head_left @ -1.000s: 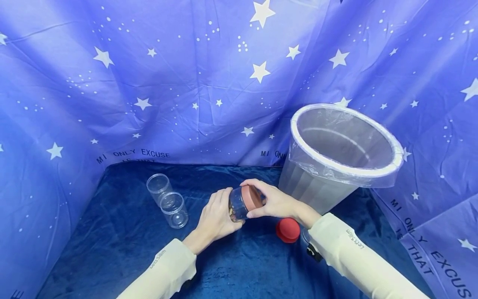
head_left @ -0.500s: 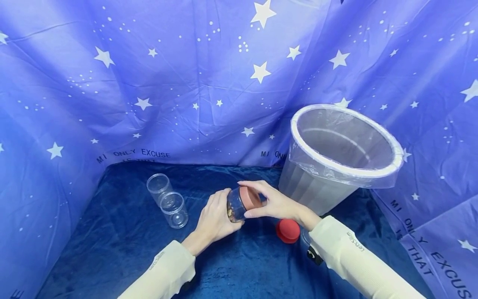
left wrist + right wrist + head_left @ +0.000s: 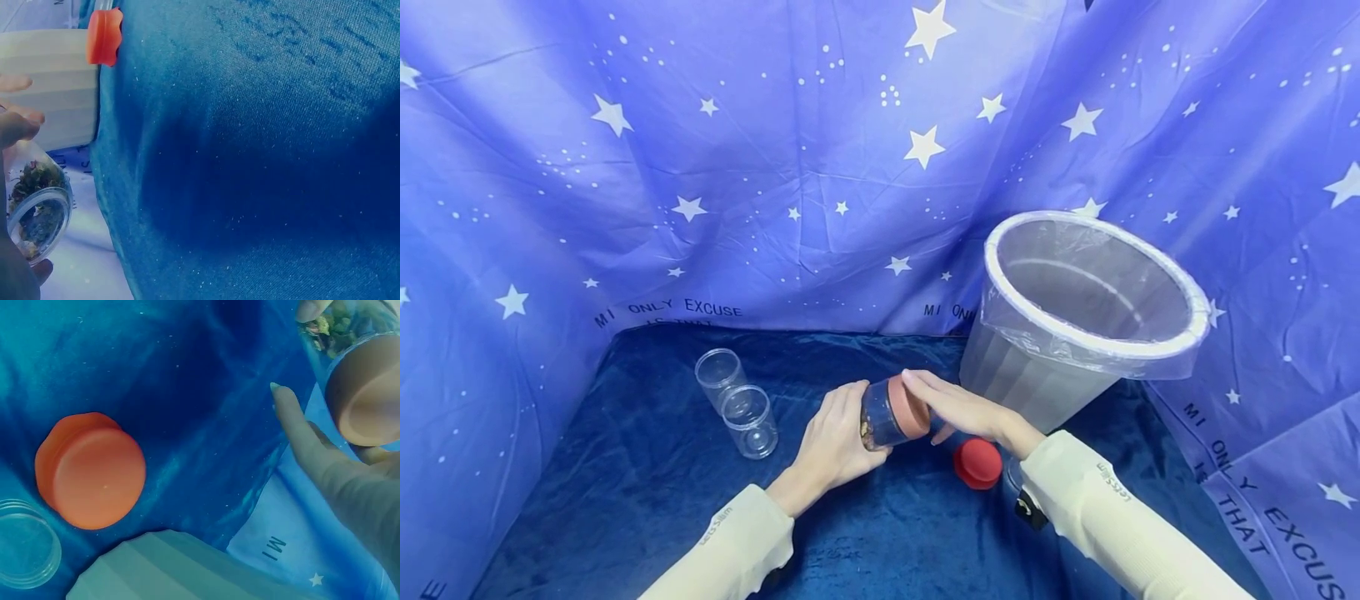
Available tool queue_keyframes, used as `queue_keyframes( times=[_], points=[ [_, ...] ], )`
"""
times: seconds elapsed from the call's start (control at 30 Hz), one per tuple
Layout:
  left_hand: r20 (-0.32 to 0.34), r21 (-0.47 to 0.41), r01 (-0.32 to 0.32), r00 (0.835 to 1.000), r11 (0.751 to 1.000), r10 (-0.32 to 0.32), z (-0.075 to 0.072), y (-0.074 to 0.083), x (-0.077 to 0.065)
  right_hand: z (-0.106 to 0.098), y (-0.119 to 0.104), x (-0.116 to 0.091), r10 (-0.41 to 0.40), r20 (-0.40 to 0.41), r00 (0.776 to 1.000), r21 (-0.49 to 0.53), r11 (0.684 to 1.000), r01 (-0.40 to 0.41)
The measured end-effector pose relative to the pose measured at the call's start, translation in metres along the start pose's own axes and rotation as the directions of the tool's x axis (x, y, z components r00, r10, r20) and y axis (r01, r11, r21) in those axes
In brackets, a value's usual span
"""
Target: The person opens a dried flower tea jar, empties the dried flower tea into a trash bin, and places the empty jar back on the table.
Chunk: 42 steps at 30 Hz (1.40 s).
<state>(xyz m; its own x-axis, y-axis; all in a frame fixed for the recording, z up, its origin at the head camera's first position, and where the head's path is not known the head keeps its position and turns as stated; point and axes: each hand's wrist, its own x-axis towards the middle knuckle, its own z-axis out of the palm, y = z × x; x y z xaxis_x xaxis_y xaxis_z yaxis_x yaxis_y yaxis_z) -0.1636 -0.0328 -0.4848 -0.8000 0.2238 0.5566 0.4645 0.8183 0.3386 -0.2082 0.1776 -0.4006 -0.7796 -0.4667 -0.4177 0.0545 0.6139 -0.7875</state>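
My left hand (image 3: 835, 437) grips a clear jar (image 3: 880, 421) around its body, tilted so that its brownish-pink lid (image 3: 912, 407) faces right. Dried, leafy bits (image 3: 39, 178) lie inside, seen through the jar's base in the left wrist view. At the lid, my right hand (image 3: 966, 412) has its fingers extended, the fingertips touching the upper edge. Its thumb (image 3: 294, 419) stands away from the lid in the right wrist view. Below that hand sits a red, scalloped cap (image 3: 978, 463), beside another clear jar (image 3: 25, 550) that the right sleeve partly hides.
A large pale bin (image 3: 1037, 379) with a clear liner stands at the back right. Two clear, lidless jars (image 3: 718, 371) (image 3: 751, 423) are close together on the left. Blue velvety cloth (image 3: 647, 500) covers the surface, with a star-printed curtain (image 3: 760, 167) around it.
My right hand has loosened from around the lid; its fingers are straighter and its thumb has come away. The left hand and jar have shifted only slightly.
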Motion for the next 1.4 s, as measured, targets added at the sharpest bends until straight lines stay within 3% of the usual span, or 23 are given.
queue_keyframes(
  times=[0.23, 0.4, 0.83, 1.1, 1.4],
  points=[
    [-0.072, 0.06, -0.066, 0.995, 0.996, 0.07, 0.004, -0.001, 0.001, -0.003, 0.004, -0.002, 0.131, -0.022, 0.991, 0.055, 0.99, -0.129],
    [-0.086, 0.059, -0.074, 0.993, 0.996, 0.079, 0.007, -0.001, 0.0, -0.003, 0.004, -0.002, 0.165, -0.049, 0.985, 0.059, 0.985, -0.163],
    [-0.106, 0.11, -0.091, 0.989, 0.99, 0.103, 0.011, -0.001, 0.001, 0.003, -0.008, 0.0, 0.153, -0.088, 0.984, 0.084, 0.986, -0.145],
    [-0.08, 0.107, -0.058, 0.995, 0.993, 0.067, 0.011, 0.001, 0.002, -0.001, -0.004, 0.003, 0.071, -0.088, 0.994, 0.095, 0.994, -0.062],
    [-0.029, 0.09, -0.028, 0.999, 0.996, 0.03, 0.009, 0.001, 0.002, 0.0, -0.002, 0.007, 0.038, -0.092, 0.995, 0.086, 0.996, -0.03]
  ],
)
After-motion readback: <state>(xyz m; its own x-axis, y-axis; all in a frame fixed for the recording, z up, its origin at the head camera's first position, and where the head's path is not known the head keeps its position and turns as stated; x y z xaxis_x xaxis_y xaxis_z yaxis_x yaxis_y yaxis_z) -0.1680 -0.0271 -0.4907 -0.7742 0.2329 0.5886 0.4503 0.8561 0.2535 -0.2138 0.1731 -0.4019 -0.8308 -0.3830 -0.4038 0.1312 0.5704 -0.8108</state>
